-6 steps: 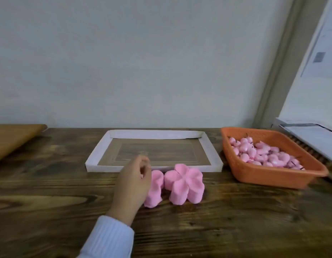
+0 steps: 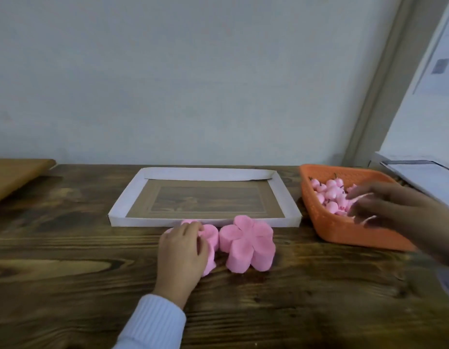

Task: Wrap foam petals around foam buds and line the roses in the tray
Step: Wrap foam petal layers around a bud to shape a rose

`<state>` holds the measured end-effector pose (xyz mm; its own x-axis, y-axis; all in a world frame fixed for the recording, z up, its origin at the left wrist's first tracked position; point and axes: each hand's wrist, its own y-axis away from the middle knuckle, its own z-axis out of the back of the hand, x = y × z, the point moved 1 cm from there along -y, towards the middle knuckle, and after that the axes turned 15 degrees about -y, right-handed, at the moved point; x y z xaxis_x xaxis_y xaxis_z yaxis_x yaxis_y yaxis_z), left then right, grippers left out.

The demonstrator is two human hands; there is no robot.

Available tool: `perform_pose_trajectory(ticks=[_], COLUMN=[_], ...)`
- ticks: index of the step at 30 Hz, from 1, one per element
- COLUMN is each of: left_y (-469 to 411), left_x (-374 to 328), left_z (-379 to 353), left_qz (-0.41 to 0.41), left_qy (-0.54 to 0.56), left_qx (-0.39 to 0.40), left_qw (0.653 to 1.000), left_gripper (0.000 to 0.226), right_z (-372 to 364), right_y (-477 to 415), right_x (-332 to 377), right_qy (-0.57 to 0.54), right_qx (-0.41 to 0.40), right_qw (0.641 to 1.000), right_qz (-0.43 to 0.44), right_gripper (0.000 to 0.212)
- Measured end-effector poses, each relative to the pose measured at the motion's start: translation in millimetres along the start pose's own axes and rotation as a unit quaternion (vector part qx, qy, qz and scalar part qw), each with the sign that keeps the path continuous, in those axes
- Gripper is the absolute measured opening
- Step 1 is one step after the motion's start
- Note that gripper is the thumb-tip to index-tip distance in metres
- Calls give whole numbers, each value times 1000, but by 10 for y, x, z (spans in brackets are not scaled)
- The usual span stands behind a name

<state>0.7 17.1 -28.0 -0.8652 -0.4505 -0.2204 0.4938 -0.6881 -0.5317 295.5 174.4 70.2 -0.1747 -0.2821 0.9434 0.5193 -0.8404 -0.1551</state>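
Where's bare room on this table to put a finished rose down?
Bare: the floor of the tray; the wood left of the left hand; the near strip before the petal stacks. Crowded: around those stacks at the tray's front rim, and the orange basket under the right hand.

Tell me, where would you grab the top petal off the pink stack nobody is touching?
I'd pinch one rounded lobe of the free petal stack at its top edge, coming from above on the near right side. The lobes jut out with notches between, giving fingertips room. The tray wall crowds its far side, and the left hand, gripping the other stack, crowds its left.
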Motion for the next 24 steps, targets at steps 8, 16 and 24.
perform_pose_trajectory(ticks=[8, 16, 24], left_y=[24, 12, -13], left_x=[62, 66, 41], left_z=[-95, -103, -105], left_qz=[-27, -27, -7], left_qy=[-38, -28, -28], left_qx=[-25, -38, -9], left_qw=[999, 999, 1000], left_gripper=[10, 13, 12], right_z=[528, 417, 393], right_y=[-1271, -1396, -1379], right_x=[-283, -492, -568], right_qy=[479, 478, 568], right_qx=[-9, 61, 198], right_qw=[866, 841, 762], right_qz=[-145, -244, -240], right_gripper=[20, 72, 53])
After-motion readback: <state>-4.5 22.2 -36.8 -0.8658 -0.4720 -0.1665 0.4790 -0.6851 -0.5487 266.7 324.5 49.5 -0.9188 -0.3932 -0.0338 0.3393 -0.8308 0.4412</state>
